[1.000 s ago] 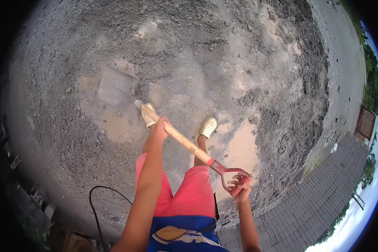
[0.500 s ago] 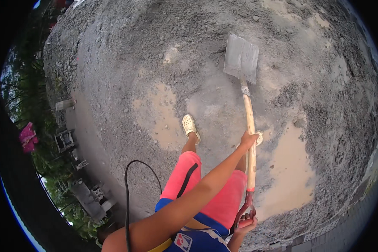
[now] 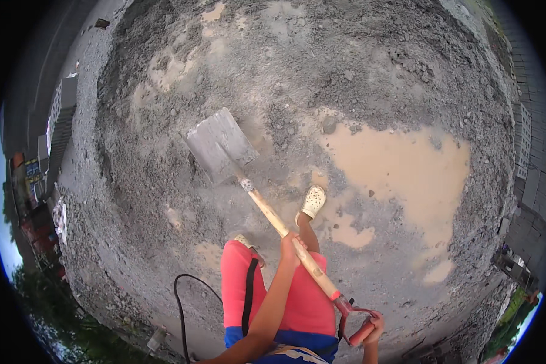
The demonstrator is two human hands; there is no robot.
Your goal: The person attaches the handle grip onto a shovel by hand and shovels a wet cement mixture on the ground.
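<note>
A shovel [image 3: 269, 210] slants across the view from upper left to lower right, with a square grey metal blade [image 3: 222, 143] at its far end. My left hand [image 3: 292, 246] is closed round the middle of its pale wooden shaft. The red D-shaped handle [image 3: 360, 333] is in the grasp of my right hand [image 3: 375, 328], near the lower edge. Grey residue coats the blade, which has no heap on it. Whether the blade touches the ground, I cannot tell.
My feet, in cream clogs [image 3: 313, 202], stand on wet, gritty grey ground. A wide muddy puddle [image 3: 400, 170] lies to the right. Rougher gravel [image 3: 382, 67] is heaped beyond it. A black cord [image 3: 177, 297] loops at my left side, and paving blocks [image 3: 534, 158] line the right rim.
The view has turned right, and the blade has swung from far right to left of centre in it. Both hands keep hold of the shovel. My right foot has come forward in view.
</note>
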